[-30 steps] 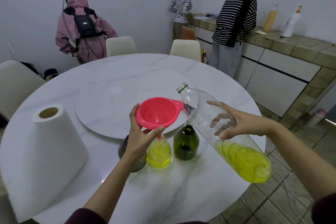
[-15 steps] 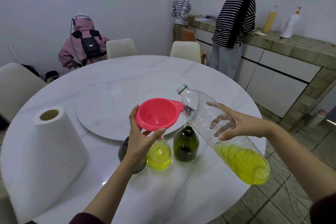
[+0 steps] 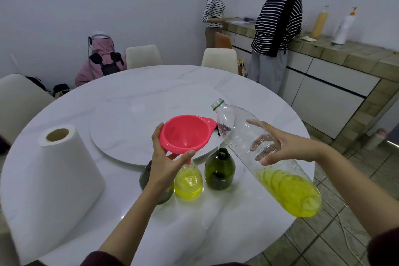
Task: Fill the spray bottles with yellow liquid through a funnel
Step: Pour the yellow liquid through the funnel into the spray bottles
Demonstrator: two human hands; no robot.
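Above the counter's (image 3: 108, 211) near edge, head view: your left hand (image 3: 165, 163) pinches the pink funnel (image 3: 185, 134), its spout apparently in the yellow-filled bottle (image 3: 188, 181). Your right hand (image 3: 280, 147) grips the clear bottle (image 3: 259, 153), long axis slanting mouth-up toward the funnel, just right of it, liquid pooled at the base.

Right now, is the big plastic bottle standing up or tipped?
Tipped: the big plastic bottle slants, open mouth raised, yellow liquid pooled at its base.

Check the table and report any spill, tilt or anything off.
No spill shows on the table. The pink funnel sits tilted in the yellow-filled bottle, steadied by the left hand. The right hand holds the clear plastic bottle mouth-up, so nothing pours.
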